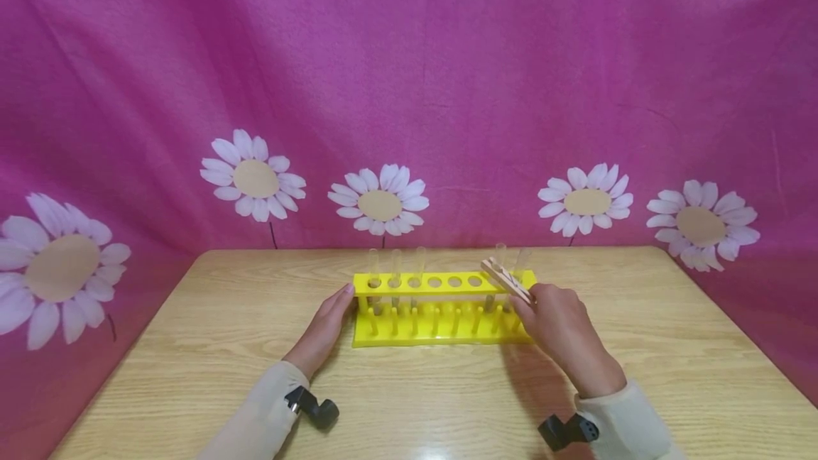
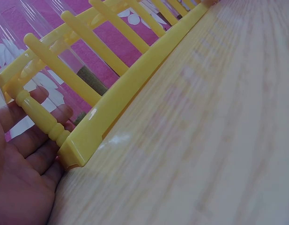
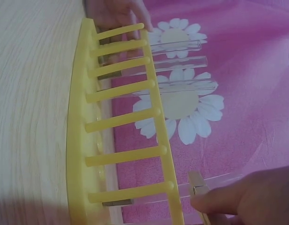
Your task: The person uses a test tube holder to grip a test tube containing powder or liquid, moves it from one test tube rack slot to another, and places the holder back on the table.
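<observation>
While the left hand [image 1: 326,321] grasps the near-left end of a yellow rack [image 1: 445,338], its fingers [image 2: 29,140] curled behind the turned end post [image 2: 39,112], the right hand [image 1: 565,325] pinches a wooden clothespin [image 1: 507,280] between thumb and fingers above the rack's right end. The rack stands upright on the wood-grained worktop [image 1: 415,396], spread lengthwise between the two hands, with a row of pegs [image 1: 437,321] rising from its base. Three clear tubes [image 1: 396,261] stand in the holes at its left end, and two more tubes [image 1: 500,254] are at the right end; three round holes lie between the two groups. The clothespin's tip overlaps the inner right-hand tube, though whether it clamps the glass cannot be told. Dark, greenish stuff [image 2: 92,79] sits low in a tube beside the left hand. Both forearms wear pale sleeves [image 1: 265,403], each with a small black device [image 1: 311,408] at the wrist. Behind the worktop hangs a magenta curtain [image 1: 409,91] printed with large white flowers [image 1: 380,204].
</observation>
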The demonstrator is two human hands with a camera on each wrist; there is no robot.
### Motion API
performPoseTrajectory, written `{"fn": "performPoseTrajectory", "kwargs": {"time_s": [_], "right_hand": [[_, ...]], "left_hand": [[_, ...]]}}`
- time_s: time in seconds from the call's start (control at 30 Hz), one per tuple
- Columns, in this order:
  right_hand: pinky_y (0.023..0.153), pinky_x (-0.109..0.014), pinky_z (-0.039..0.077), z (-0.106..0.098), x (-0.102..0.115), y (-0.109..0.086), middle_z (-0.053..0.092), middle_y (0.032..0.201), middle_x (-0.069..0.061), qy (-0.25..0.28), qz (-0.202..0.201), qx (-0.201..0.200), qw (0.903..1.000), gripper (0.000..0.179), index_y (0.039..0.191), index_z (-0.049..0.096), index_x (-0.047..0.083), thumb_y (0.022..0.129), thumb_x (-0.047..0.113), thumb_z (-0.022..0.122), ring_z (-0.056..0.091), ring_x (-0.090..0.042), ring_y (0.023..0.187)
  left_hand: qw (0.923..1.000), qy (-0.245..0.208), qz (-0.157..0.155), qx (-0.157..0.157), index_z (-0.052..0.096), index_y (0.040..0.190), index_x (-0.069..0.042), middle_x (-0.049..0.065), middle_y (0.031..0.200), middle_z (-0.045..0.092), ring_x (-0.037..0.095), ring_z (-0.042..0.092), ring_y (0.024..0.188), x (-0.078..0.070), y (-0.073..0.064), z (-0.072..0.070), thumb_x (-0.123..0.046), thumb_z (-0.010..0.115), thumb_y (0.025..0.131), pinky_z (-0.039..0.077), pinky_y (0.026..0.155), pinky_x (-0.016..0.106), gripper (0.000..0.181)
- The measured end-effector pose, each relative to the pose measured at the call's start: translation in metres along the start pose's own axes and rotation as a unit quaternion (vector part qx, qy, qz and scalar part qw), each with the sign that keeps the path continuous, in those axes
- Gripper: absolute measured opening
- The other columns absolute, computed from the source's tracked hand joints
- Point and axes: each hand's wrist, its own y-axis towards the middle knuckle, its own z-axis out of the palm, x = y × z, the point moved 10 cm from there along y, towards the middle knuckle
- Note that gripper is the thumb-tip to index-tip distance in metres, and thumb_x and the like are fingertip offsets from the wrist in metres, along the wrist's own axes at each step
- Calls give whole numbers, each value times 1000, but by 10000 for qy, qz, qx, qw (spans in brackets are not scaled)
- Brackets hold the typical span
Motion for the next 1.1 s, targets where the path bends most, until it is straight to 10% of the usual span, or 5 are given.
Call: {"fn": "performPoseTrajectory", "kwargs": {"time_s": [1.1], "right_hand": [[42,-28,33,-32,9,-9,48,57,-3,-162,-112,-509,9985,26,84,65,1,92,26,64,41,-19,48]], "left_hand": [[9999,-43,-106,-17,25,152,-4,12,158,20,29,13,146,4,2,1,-58,29,100,7,119,48,75]]}}
